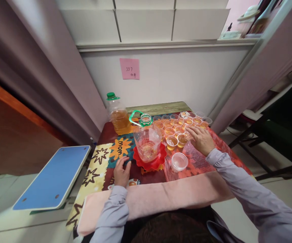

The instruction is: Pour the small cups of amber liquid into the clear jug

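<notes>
Right hand (200, 139) lying open, gripping nothing — fingertips touching a filled cup (182, 139) in the cluster of cups (178, 125) toward the bench's far right corner. Left hand (122, 172) resting open and flat on the bench (102, 162) near its front edge — just beside the red dish (149, 162) carrying an open jug (147, 140). Empty cup (179, 161) sitting between the hands.

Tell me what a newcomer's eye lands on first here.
The cluster of small clear cups filled with amber liquid at the table's far right, where the right hand rests. Next, the open green-necked jug on a red plate at centre, with the left hand flat on the patterned cloth beside it.
</notes>
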A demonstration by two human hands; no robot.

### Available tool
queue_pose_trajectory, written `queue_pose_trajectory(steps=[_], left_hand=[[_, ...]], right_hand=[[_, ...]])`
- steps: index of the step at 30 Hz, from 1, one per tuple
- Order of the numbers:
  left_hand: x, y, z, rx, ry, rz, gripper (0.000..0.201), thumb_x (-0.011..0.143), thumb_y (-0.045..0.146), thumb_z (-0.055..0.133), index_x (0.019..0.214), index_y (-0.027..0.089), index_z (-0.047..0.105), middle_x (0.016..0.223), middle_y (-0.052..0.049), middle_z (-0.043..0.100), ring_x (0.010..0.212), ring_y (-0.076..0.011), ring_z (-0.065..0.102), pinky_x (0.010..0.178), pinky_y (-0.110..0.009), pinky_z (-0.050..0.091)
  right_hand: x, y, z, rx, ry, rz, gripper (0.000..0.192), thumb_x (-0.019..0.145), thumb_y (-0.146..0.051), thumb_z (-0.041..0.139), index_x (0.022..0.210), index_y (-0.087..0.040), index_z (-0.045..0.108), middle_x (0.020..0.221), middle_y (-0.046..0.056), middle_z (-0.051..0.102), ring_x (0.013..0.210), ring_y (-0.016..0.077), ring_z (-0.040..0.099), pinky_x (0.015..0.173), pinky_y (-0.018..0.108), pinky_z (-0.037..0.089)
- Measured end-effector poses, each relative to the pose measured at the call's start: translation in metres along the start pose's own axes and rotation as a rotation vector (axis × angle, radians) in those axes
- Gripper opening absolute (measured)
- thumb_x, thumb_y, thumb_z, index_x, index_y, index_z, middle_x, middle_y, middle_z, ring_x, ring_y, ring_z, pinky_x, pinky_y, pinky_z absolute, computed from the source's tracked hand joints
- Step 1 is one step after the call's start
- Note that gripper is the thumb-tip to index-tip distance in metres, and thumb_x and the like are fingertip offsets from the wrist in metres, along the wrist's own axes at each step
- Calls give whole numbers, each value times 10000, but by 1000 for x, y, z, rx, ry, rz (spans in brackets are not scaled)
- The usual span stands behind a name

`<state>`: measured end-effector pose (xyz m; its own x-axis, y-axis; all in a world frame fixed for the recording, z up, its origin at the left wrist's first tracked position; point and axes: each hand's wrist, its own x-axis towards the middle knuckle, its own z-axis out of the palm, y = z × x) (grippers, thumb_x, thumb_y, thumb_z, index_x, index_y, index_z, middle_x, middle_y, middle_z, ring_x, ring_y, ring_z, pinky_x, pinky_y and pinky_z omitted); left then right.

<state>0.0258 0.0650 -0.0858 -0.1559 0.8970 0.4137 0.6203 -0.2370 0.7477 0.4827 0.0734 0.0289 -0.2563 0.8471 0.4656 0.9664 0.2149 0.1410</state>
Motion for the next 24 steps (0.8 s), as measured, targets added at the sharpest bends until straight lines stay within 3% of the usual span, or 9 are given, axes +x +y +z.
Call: queue_pose_trajectory(steps=[5,9,11,14,18,21,24], left_hand=[[0,0,0,-6,0,-2,295,906,482,625,1013,232,739,1160,-94,747,1122,-261,694,1044,-453,544],[0,1,0,-10,5,0,294,906,481,621,1003,230,739,1153,-99,747,1119,-265,696,1038,-460,547],[0,1,0,-11,5,-1,293,908,477,619,1005,228,739,1152,-100,747,1115,-264,698,1041,-461,547],[0,2,0,-11,-2,-4,291,909,478,621,1008,231,738,1157,-100,746,1124,-263,695,1050,-461,543],[0,4,-1,-10,-14,-6,294,909,480,622,1013,230,739,1164,-100,744,1140,-263,689,1069,-464,533],[1,5,-1,-6,-18,-6,294,910,478,618,1009,228,737,1167,-102,744,1148,-264,685,1078,-465,527],[1,7,-2,-3,-22,-3,295,913,478,612,1010,228,735,1170,-100,744,1148,-262,686,1078,-460,528]], right_hand=[[3,-6,0,-22,25,-56,457,984,-138,503,1421,-205,617,1474,120,642,1330,312,575,1058,472,431],[3,-15,-6,76,77,-9,468,987,-143,498,1439,-226,588,1445,132,658,1334,335,587,1184,594,337],[-1,-23,-15,236,148,100,502,976,-228,568,1476,-214,536,1429,159,656,1312,359,606,1165,618,387],[-13,-43,-37,646,239,283,719,939,-395,690,1571,-230,388,1363,166,675,1218,349,671,1023,554,561],[-34,-78,-59,1170,209,320,708,953,-420,712,1561,-294,373,1370,129,661,1267,303,663,1065,509,579],[-47,-100,-55,1300,200,325,662,951,-397,727,1522,-297,409,1414,126,632,1322,293,631,1141,526,528],[-58,-112,-42,1255,165,325,664,958,-404,713,1527,-297,389,1424,138,628,1314,306,639,1145,560,516]])
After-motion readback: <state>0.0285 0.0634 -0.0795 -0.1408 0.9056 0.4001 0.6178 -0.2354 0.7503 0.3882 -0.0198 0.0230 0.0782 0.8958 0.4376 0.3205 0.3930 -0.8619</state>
